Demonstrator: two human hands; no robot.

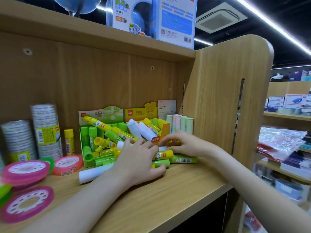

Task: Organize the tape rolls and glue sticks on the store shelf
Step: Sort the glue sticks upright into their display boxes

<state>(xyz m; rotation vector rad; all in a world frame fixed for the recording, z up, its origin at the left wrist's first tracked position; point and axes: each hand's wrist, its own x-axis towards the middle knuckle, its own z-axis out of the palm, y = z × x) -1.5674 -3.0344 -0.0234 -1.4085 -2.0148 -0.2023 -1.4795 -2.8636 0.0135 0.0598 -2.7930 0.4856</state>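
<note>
At frame centre, left hand (140, 161) rests flat, fingers straight, on horizontal yellow plastic glue stick (164, 155); right hand (182, 143) pinches another stick; 2 wrapped clear tape stacks (46, 130) upright at left.

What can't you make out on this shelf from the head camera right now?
- Glue sticks under the left hand and right hand: the hands hide them and each grip.
- Pink tape rolls: blurred, and the left edge cuts off their neighbours.
- Label on the clear tape stack: too blurred to read.
- Globe: cut off by the top edge.
</note>
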